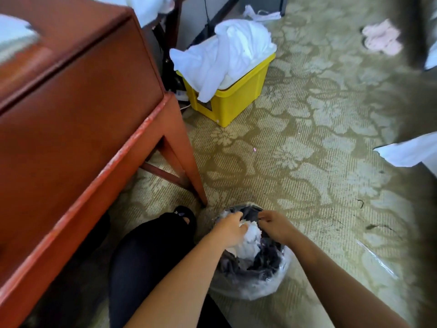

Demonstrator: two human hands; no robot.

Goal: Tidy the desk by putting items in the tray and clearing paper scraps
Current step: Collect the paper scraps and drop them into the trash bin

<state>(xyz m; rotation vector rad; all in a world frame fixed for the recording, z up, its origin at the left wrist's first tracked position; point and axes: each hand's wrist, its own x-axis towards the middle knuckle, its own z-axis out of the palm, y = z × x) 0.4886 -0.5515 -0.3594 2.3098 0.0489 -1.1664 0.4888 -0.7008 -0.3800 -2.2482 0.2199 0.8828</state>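
Left hand [230, 229] grips crumpled paper [250, 243], right hand [275, 224] pinches the bin liner [260, 288].

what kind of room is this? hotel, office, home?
Probably a hotel room or bedroom, not certain: floral carpet, red-brown wooden desk, yellow bin heaped with white linen, lined wastebasket where the left hand grips a paper wad.

Bare forearms [189, 278], black leggings [142, 263], dark shoe [186, 215].
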